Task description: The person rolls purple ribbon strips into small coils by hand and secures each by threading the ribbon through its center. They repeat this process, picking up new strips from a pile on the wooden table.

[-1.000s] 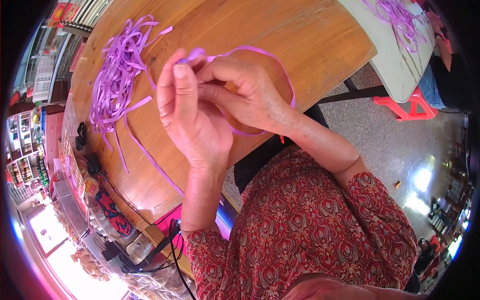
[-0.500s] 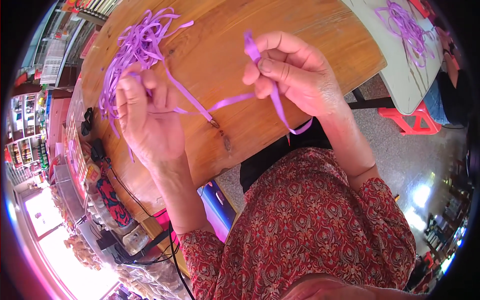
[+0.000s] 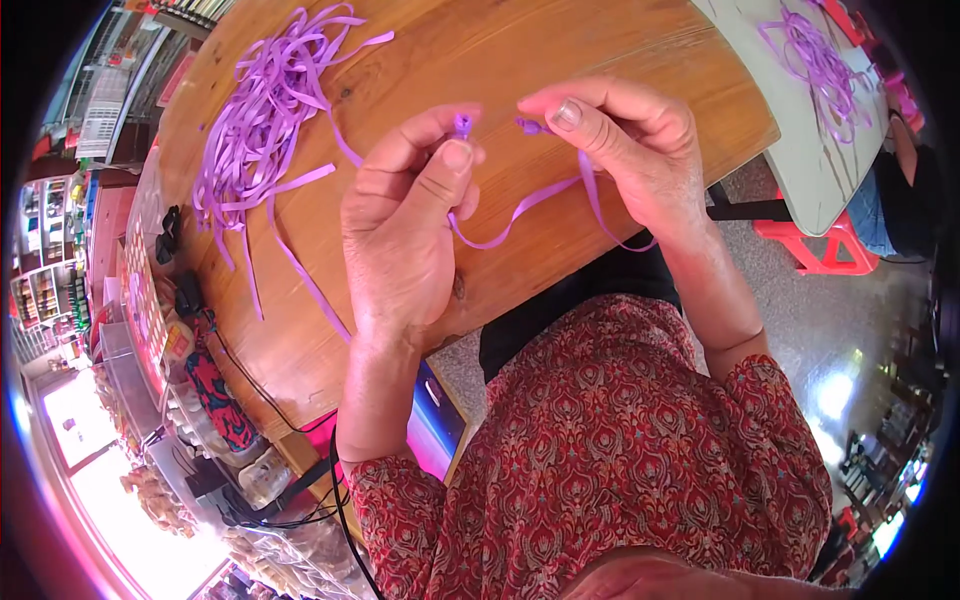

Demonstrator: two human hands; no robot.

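Above the wooden table (image 3: 500, 60), my left hand (image 3: 410, 210) pinches a purple ribbon, its folded end poking up past the thumb and index finger. My right hand (image 3: 640, 150) is closed on purple ribbon too, and a small knotted or bunched end sticks out left of its thumb. A slack length of ribbon (image 3: 530, 208) sags between the hands and loops down below the right one. The two pinched ends are a short gap apart. At the table's far left lies a tangled heap of purple ribbon (image 3: 270, 110), with loose strands trailing toward my left forearm.
A pale table (image 3: 800, 180) at the right bears another purple ribbon heap (image 3: 815, 70); another person's arm (image 3: 903, 145) is beside it. Below stands a red stool (image 3: 835, 250). Shelves, bags and black cables (image 3: 290, 520) crowd the left side.
My left hand has moved right from near the heap, coming close to the right hand, and now pinches a ribbon end. My right hand has shifted slightly right and turned its ribbon end leftward.
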